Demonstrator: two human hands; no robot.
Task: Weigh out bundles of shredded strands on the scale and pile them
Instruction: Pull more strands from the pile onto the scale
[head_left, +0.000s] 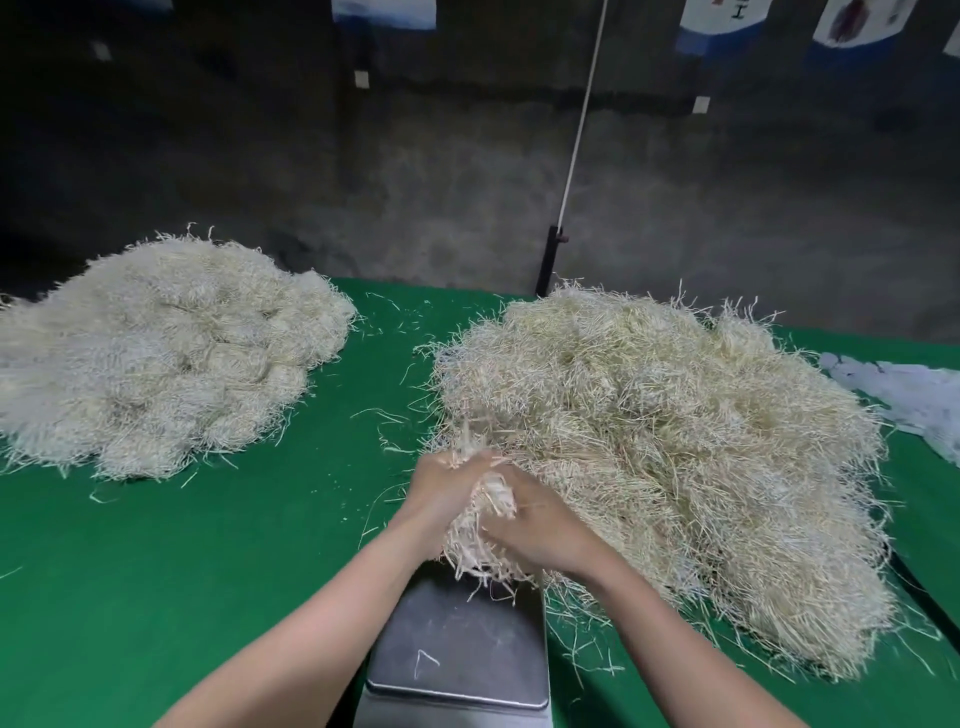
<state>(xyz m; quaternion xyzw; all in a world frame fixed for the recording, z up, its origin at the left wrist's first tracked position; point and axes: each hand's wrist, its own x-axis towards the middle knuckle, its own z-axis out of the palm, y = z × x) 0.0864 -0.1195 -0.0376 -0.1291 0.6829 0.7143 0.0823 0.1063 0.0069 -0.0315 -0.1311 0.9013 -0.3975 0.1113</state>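
1. My left hand (445, 491) and right hand (543, 527) meet over the far edge of the scale (457, 642). Both forearms reach in from the bottom of the view.
2. Between them is one bundle of shredded strands (480, 525), pale straw colour. Left fingers are curled round its upper part; right fingers and thumb are wrapped round it from the right side. Both hands are gripping, neither is slack.
3. The bundle's frayed lower ends hang down to the scale's far edge. I cannot tell whether they rest on the platform or hang just above it.
4. Scale: flat grey metal platform, directly in front of me. One stray strand (425, 662) lies on it near the front.
5. Loose heap (675, 457) of the same strands: large, untidy, to the right of the scale. My right hand is against its near-left edge.
6. Pile of bundles (156, 358): far left of the table, well apart from the scale, rounded tufts packed side by side.
7. Green table cover (208, 571), with scattered single strands between the two masses.
8. White crumpled sheet (914, 389) at the right edge; material not clear.
9. Behind the table: black post (546, 260) with a white cord (582, 124) running up from it, against a dark wall (363, 182).
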